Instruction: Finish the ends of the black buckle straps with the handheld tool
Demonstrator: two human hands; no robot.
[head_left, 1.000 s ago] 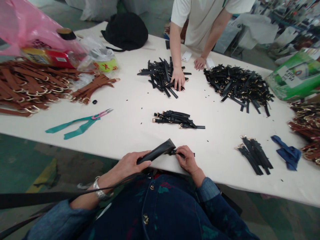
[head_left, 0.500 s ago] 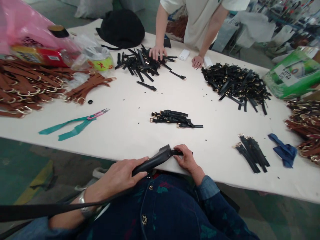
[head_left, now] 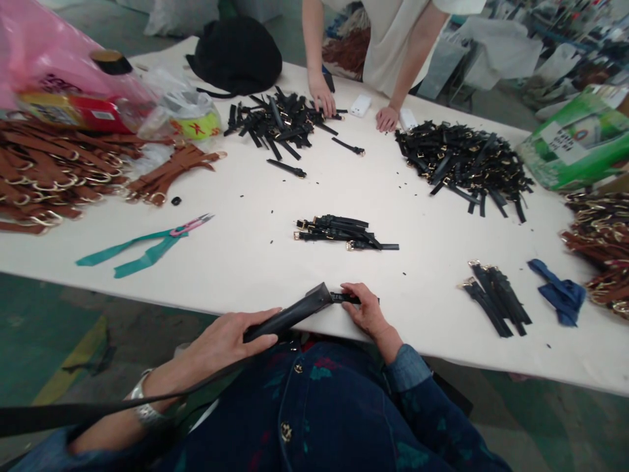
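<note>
My left hand [head_left: 221, 337] is closed around a wide, smooth black leather piece [head_left: 292, 313], held slanting over the front edge of the table. A long dark strap trails to the left below this hand; whether it joins the piece I cannot tell. My right hand [head_left: 367, 313] pinches a narrow black strap [head_left: 343, 297] at the far end of the wide piece. How the two parts meet is unclear. Beyond my hands lies a small stack of black buckle straps [head_left: 339, 229]. Another bundle of black buckle straps [head_left: 498, 298] rests to the right.
Thread snips [head_left: 189, 226] with teal strips lie left on the table [head_left: 236, 255]. Brown straps [head_left: 59, 174] heap at far left. Two black strap piles [head_left: 462, 157] [head_left: 285, 124] lie farther back. A co-worker's hand [head_left: 322, 98] touches one. A blue cloth [head_left: 563, 295] lies right.
My left hand has shifted left with the wide leather piece, and more of the narrow strap shows beside my right hand. The co-worker's hand at the back pile has moved right.
</note>
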